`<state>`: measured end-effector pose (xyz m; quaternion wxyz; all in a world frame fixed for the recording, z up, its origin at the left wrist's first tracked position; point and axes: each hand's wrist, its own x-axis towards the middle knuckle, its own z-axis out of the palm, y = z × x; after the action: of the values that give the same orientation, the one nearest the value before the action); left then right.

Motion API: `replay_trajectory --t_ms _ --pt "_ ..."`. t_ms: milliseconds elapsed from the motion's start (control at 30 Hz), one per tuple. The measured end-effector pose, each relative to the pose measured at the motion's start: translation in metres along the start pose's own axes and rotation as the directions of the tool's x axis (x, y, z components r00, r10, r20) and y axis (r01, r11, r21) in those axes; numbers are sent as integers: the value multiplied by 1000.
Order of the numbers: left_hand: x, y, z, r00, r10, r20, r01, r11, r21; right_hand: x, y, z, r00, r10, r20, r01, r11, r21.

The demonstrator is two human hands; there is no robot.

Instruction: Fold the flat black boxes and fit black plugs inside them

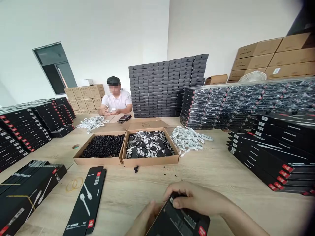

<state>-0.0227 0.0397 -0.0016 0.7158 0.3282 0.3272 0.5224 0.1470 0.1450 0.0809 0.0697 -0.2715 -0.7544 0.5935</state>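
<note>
Low in the head view, at the near edge of the table, I hold a black cable box (176,219) with a red logo at one corner. My right hand (194,200) grips its upper end, with the thumb on the near face and the fingers curled over the edge. My left hand (147,216) is against the box's left side; the box hides most of its fingers. To the left lies a flat black cable box sleeve (85,203) printed with a white cable. Yellow rubber bands (74,184) rest beside it.
Open cartons hold small black pieces (103,146) and black-and-white pieces (149,144). White cables (188,139) lie right of them. Stacked black boxes (268,154) line the right, more (29,121) the left. Across the table sits a person (116,100) holding something white.
</note>
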Motion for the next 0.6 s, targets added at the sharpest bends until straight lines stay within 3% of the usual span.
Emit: replay_trajectory --t_ms 100,167,233,300,367,433,600 --pt "10 -12 -6 994 107 23 -106 993 -54 5 3 11 972 -47 -229 -2 978 -211" --pt "15 -18 -14 975 184 -128 -195 978 -77 11 7 20 890 -106 -443 -9 968 -251" --pt "19 -18 -22 918 208 -336 -250 965 -84 16 11 26 808 -84 -583 -40 979 -197" --pt "21 -15 -27 848 231 -477 -295 953 -63 18 14 32 816 -19 -578 -40 995 -89" --pt "22 -11 -27 811 253 -528 -323 945 -44 20 16 39 865 -1 -503 -15 1000 -26" --pt "21 -8 -24 802 267 -534 -333 942 -30 21 17 47 880 -9 -474 1 1000 -18" --pt "19 -10 -11 772 316 -552 -363 931 25 24 13 61 841 -11 -541 -13 999 -42"
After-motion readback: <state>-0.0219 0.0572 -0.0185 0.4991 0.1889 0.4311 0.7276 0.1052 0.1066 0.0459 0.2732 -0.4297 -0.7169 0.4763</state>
